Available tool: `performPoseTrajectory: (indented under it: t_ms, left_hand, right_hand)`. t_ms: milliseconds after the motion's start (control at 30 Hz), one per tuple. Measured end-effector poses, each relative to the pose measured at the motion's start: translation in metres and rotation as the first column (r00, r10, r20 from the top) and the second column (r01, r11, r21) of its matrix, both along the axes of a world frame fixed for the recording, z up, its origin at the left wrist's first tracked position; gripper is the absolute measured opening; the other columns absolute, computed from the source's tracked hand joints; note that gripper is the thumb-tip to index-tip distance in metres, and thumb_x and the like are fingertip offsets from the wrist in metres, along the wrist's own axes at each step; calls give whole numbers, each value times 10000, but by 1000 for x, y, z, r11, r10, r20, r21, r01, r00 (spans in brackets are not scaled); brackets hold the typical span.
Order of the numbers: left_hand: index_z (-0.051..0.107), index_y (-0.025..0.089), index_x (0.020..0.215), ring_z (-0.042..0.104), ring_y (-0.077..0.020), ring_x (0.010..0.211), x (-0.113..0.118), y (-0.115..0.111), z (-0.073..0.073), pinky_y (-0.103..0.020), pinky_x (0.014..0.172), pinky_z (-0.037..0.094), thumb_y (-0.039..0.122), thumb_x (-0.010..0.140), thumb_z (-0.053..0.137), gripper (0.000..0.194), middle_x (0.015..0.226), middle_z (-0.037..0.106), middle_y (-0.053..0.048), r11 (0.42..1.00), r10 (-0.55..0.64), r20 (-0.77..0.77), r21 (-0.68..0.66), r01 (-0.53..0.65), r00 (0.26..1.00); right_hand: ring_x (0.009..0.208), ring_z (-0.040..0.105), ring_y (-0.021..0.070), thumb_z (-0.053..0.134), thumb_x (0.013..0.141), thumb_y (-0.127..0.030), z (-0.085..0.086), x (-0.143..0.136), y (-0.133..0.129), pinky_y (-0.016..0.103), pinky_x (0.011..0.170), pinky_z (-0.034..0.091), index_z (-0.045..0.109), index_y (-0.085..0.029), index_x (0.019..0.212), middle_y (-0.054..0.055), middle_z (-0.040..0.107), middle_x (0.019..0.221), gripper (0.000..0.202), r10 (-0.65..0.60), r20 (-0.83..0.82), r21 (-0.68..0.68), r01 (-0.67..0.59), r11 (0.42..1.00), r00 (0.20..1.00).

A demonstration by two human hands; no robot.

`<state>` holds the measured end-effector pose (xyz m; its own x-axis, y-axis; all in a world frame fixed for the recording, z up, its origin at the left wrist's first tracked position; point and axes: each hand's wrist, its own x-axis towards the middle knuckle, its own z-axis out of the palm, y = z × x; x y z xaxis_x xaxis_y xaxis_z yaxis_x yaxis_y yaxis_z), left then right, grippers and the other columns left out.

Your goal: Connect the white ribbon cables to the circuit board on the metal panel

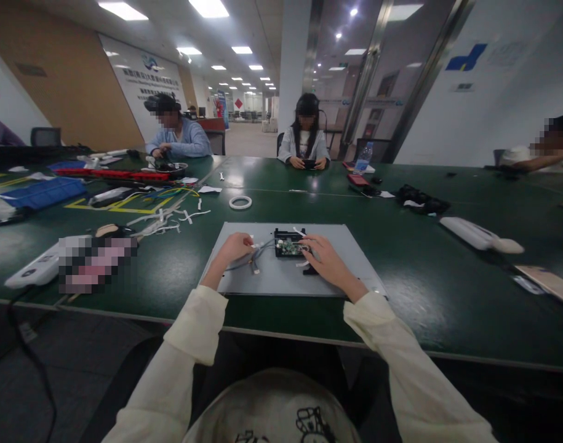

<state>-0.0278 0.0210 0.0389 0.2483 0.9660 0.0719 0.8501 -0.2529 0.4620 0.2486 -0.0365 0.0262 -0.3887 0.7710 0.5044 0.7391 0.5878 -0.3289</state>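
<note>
A small green circuit board (288, 247) sits in a black plastic case (285, 234) on a light grey panel (267, 284). My right hand (326, 257) is at the case's right end, with fingers and thumb bent around that edge. A narrow white strip (299, 231) sticks up beside those fingers. Left of the case, my left hand (236, 248) is closed in a pinch by a small white piece (258, 246), too small to make out. Grey cables (261, 251) run from the case toward this hand. A short black part (309, 271) lies under my right hand.
A white tape roll (240, 202) lies beyond the panel. At left are a white power strip (48, 261), a blue tray (43, 192) and loose white strips (186, 216). A white device (479, 235) and a phone (549, 284) lie at right. Several people sit around the table.
</note>
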Motion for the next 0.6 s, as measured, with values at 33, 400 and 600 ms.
performPoseTrajectory:
  t_ms: [33, 400, 600]
  left_hand:
    - [671, 161, 812, 600, -154, 712, -1, 0, 0, -207, 620, 428, 210, 657, 575, 189, 727, 665, -29, 1000, 7, 8, -9, -7, 1000]
    - [670, 148, 784, 590, -155, 774, 12, 30, -15, -236, 735, 446, 213, 647, 562, 185, 785, 662, -30, 983, -182, 80, 8, 182, 980]
    - [650, 132, 691, 567, -127, 607, 7, 22, -10, -225, 589, 433, 340, 647, 616, 215, 621, 629, -8, 991, -90, 482, -43, 126, 872]
  right_hand:
    - [1147, 419, 196, 386, 885, -292, 1, -1, -1, 393, 999, 330, 524, -208, 1163, 91, 497, 1187, 322, -2, -12, 4, 2, 1000, 1000]
    - [1137, 426, 207, 379, 881, -298, 2, -2, 2, 400, 997, 328, 511, -201, 1172, 91, 509, 1176, 333, -3, -33, -18, 2, 1000, 999]
    - [1110, 465, 199, 412, 868, -293, 19, -13, 2, 388, 984, 343, 548, -199, 1125, 82, 549, 1151, 306, 23, -177, -7, -24, 1000, 984]
